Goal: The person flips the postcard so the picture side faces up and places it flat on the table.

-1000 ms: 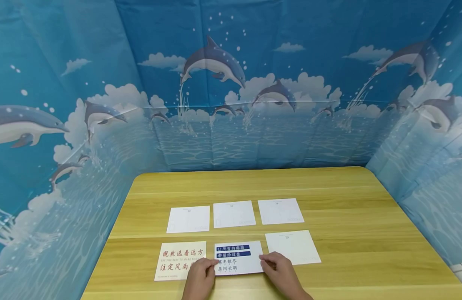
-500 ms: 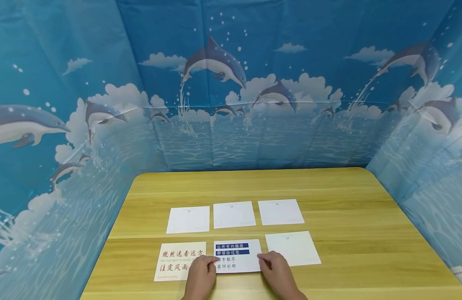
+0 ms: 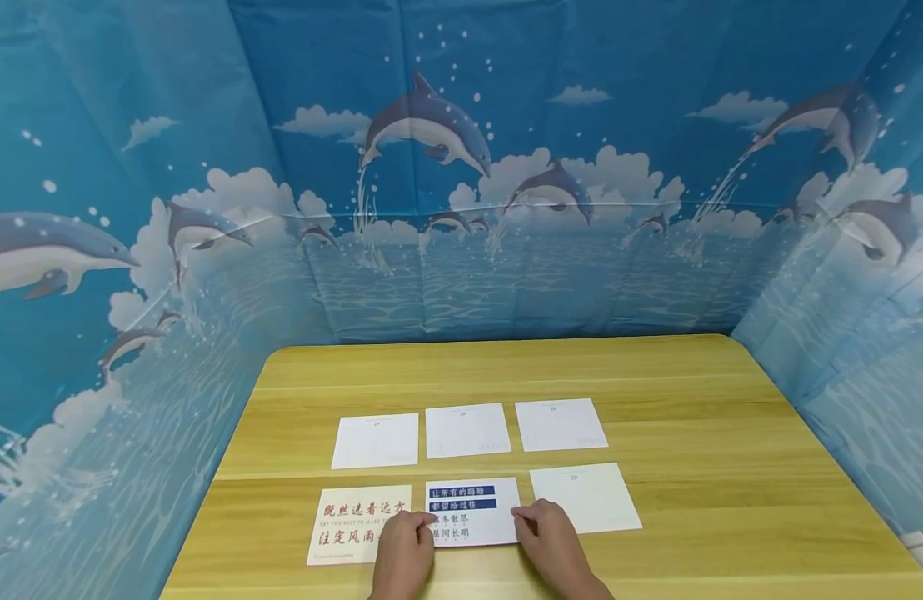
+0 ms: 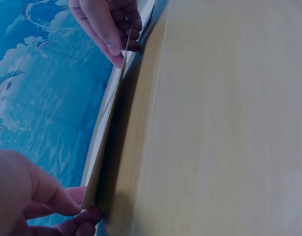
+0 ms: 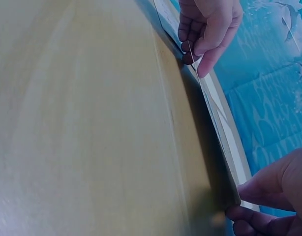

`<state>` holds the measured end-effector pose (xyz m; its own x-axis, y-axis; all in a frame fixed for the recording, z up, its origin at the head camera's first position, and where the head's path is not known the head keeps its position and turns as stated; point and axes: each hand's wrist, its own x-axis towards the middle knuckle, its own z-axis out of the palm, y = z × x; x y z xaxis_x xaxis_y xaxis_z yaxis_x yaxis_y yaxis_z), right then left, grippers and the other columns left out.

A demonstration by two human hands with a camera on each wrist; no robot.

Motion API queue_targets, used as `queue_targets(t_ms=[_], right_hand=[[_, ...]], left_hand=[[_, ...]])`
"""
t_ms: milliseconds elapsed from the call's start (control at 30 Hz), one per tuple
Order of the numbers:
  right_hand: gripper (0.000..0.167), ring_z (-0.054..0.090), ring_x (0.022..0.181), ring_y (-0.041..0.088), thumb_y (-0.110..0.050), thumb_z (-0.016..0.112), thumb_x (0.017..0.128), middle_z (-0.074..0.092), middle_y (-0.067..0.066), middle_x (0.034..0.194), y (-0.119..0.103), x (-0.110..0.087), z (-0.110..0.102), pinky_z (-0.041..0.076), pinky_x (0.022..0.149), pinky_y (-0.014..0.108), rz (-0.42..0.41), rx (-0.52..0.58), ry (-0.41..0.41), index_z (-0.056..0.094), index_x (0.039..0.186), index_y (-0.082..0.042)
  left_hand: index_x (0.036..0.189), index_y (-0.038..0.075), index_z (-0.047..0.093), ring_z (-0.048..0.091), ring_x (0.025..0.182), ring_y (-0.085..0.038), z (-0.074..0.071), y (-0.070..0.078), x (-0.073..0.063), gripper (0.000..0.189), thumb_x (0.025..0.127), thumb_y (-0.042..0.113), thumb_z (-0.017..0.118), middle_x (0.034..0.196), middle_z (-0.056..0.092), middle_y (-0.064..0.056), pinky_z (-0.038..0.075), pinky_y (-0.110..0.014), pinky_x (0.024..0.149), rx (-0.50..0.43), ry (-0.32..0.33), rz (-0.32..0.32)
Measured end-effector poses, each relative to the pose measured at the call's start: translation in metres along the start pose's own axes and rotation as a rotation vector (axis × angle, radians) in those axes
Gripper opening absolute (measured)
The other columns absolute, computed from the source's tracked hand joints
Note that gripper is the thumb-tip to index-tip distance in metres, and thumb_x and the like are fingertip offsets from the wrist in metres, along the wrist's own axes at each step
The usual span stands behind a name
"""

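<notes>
Blue-banded white card [image 3: 476, 510] sits pinched at its opposite sides by a person's left hand [image 3: 404, 546] and right hand [image 3: 553, 540].

It is held just over the wooden table [image 3: 716, 500], between a red-lettered card [image 3: 349, 521] and a cream card [image 3: 587, 497]; beyond, I see three pale cards [image 3: 467, 431] in a row.

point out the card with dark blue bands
The white rectangular paper card pinched in the left fingers and right fingers; the other five cards show none.

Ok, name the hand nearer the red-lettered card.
Left. The left hand partly hides the red-lettered card in the head view; the right hand is farther right, pinching the blue-banded card by its right edge.
</notes>
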<state>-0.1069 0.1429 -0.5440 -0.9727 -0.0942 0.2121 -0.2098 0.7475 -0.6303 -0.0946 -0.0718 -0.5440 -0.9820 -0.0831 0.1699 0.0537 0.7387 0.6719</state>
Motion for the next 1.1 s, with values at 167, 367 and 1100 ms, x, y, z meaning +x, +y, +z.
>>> queue_targets(t_ms=[167,367,1100], right_hand=[[0.009,0.052,0.070,0.012,-0.003,0.067,0.076,0.059,-0.006,0.072,-0.0013,0.0003,0.0000,0.045,0.065,0.031,0.001,-0.019,-0.008,0.073,0.082,-0.005],[0.009,0.053,0.070,0.015,-0.003,0.067,0.076,0.059,-0.005,0.072,-0.0040,-0.0003,0.0000,0.045,0.065,0.032,-0.008,-0.029,0.000,0.073,0.082,-0.006],[0.012,0.038,0.060,0.008,0.001,0.069,0.071,0.042,-0.008,0.060,-0.0082,0.0017,0.0006,0.033,0.054,0.025,0.000,-0.035,-0.052,0.072,0.082,-0.001]], left_hand=[[0.076,0.008,0.072,0.055,0.068,-0.017,0.0027,0.0009,-0.0001,0.019,0.072,-0.005,0.058,0.070,0.061,0.003,0.043,-0.033,0.064,-0.003,0.042,-0.007],[0.076,0.008,0.073,0.056,0.068,-0.018,0.0042,0.0011,0.0010,0.020,0.071,-0.005,0.059,0.069,0.061,0.002,0.043,-0.033,0.063,-0.003,0.063,-0.005],[0.085,0.005,0.073,0.045,0.064,-0.016,0.0014,0.0098,-0.0050,0.014,0.072,0.005,0.067,0.069,0.052,-0.001,0.037,-0.033,0.061,0.146,0.043,0.037]])
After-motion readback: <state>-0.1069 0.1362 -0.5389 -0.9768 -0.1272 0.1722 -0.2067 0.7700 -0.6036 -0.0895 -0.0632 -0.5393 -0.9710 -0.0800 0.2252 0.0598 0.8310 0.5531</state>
